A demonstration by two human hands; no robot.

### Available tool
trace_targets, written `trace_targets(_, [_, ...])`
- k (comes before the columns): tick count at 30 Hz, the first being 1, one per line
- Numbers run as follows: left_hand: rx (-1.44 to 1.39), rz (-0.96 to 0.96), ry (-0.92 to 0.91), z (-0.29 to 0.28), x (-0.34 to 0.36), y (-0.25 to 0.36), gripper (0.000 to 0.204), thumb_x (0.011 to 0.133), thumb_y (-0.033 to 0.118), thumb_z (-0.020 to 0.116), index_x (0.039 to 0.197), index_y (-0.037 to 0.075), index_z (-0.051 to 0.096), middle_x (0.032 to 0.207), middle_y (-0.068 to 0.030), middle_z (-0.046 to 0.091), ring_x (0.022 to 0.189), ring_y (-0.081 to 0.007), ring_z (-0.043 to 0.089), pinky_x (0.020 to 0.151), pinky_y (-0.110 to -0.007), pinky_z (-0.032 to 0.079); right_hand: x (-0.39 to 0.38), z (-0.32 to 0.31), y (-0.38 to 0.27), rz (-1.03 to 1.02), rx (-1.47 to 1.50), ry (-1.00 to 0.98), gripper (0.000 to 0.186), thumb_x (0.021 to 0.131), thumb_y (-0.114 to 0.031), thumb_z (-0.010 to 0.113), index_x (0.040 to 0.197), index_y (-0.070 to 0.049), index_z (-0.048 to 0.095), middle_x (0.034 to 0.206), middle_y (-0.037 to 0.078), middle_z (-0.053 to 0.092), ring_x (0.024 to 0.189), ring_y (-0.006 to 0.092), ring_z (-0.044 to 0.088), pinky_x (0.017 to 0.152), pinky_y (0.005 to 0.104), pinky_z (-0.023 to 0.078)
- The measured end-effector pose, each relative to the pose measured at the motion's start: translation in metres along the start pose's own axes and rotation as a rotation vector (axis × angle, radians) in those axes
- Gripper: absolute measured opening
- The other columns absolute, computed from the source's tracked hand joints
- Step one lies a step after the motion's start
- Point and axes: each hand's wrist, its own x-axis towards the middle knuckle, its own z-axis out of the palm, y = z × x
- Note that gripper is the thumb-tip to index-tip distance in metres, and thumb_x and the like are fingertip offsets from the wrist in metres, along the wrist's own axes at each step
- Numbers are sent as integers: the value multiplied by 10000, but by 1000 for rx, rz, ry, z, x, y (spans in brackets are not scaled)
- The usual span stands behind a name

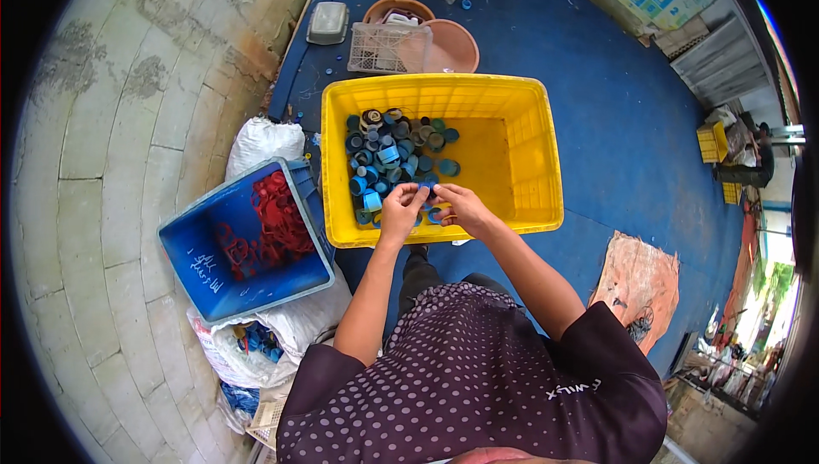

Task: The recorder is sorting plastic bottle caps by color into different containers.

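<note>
A small dark-blue bottle cap is pinched between the fingertips of both my hands, over the near side of a yellow plastic crate. My left hand closes on the cap from the left. From the right, my right hand grips it with thumb and fingers. Below and beyond the hands, a pile of blue, green and grey bottle caps fills the crate's left half. My hands cover part of the pile's near edge.
A blue crate with red plastic rings stands tilted at the left. Nearer is a white sack holding mixed caps. Beyond the yellow crate lie a grey basket and a round basin. A stone wall borders the left.
</note>
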Motion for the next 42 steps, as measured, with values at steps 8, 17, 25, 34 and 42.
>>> trace_targets(8, [-61,89,32,-36,-2,44,668,951,396,593,1467,36,368,1459,-139,450,1256,-202,517,895,-285,451,-5,5,-51,-147,-264,-143,780,966,-378,576,1559,-229,91,1552,193,259,1207,286,539,891,376,484])
trace_targets(17, [-23,-63,47,-10,-52,-4,369,958,322,584,1237,80,602,1124,-11,655,941,-99,607,757,-250,449,-55,-55,-16,-105,-214,-94,518,973,-326,569,1406,-72,440,1344,101,505,1043,205,585,827,323,509])
trace_targets(25, [-66,-20,119,83,-110,-6,324,970,296,568,1207,77,601,1116,-27,658,939,-113,629,762,-261,463,-97,-111,14,-114,-183,-184,457,982,-301,561,1367,-69,477,1266,80,560,987,170,600,794,300,508])
trace_targets(34, [-223,42,422,175,-210,-69,243,953,239,605,1110,56,637,957,15,654,826,-66,590,670,-209,433,-125,-133,63,-19,-352,-410,372,979,-262,562,1287,-56,530,1186,51,603,950,151,598,750,289,497])
trace_targets(42, [-314,-45,723,179,-322,-130,243,972,266,573,1134,92,626,1041,6,661,885,-95,616,739,-244,449,-165,-83,111,72,-676,-627,308,981,-266,550,1241,-102,567,1138,25,604,928,145,586,752,295,477])
